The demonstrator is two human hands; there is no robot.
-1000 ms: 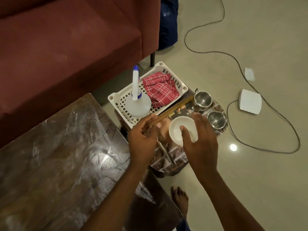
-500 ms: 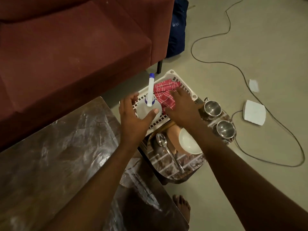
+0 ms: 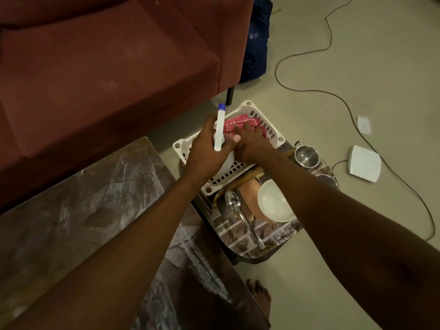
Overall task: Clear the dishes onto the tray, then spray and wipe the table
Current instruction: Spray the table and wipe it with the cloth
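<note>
The dark marble-patterned table top is smooth and glossy, catching pale glare. At its two o'clock, the white slotted plastic basket holds a red checked woven cloth, and the oval brick-printed tray looks laminated and shiny. On it lie a polished steel spoon, a glossy white bowl and two bright steel cups; the maroon sofa at twelve o'clock is matt fabric.

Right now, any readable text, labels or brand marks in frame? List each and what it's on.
Dark blue bag beside the sofa: faint pale logo, too blurred to read.
Spray bottle in the left hand: no visible label.
Nothing else shows any text.
</note>
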